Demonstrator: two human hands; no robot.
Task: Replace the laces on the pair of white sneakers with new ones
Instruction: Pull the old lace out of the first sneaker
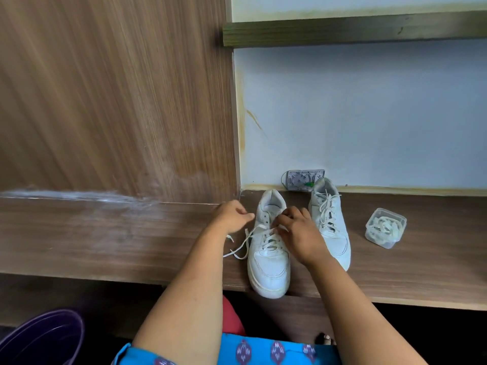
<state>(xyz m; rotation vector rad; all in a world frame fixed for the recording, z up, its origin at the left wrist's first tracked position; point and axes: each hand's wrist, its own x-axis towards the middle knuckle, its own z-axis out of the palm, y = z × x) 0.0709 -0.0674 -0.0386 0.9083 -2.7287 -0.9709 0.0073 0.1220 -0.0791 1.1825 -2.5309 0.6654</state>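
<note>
L hand (232, 216) pinches lace (243, 246); R hand (296, 230) pinches lace | near sneaker (267, 267) overhangs shelf edge (131, 279)

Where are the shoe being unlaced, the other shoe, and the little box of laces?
Near sneaker (268, 262): head view, on its toe cap.
Far sneaker (336, 241): head view, on its toe side panel.
Plastic container (385, 227): head view, on its clear lid over the coiled laces.
</note>
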